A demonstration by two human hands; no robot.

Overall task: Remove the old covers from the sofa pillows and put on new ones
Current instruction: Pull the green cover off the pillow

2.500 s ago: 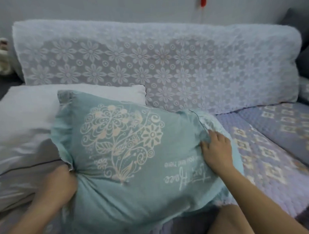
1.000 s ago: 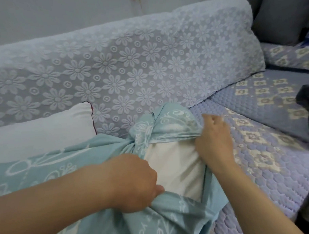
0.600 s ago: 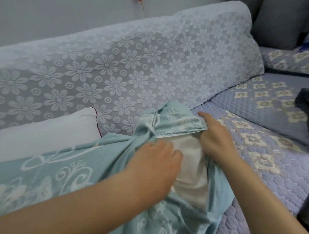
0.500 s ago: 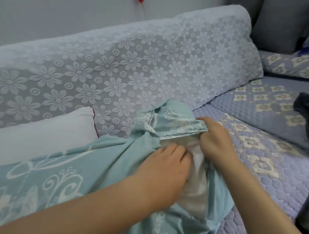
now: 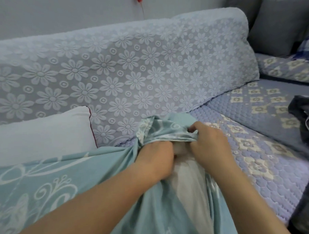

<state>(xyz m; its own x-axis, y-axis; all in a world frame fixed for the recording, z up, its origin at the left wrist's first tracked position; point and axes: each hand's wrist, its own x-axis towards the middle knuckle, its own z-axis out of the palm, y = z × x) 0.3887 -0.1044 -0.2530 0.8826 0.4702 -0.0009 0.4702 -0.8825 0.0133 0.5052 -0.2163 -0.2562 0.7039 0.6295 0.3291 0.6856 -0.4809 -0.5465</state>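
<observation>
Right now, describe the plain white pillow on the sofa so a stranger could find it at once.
Start at the sofa's long backrest draped in pale floral lace. At its left end, the plain white pillow leans against it, behind the teal patterned cover both hands are working on. Unlike its neighbours, it is unpatterned, with a thin dark red edge seam.

No legible text; only blurred white lettering on teal cover (image 5: pixel 64 174)
</observation>
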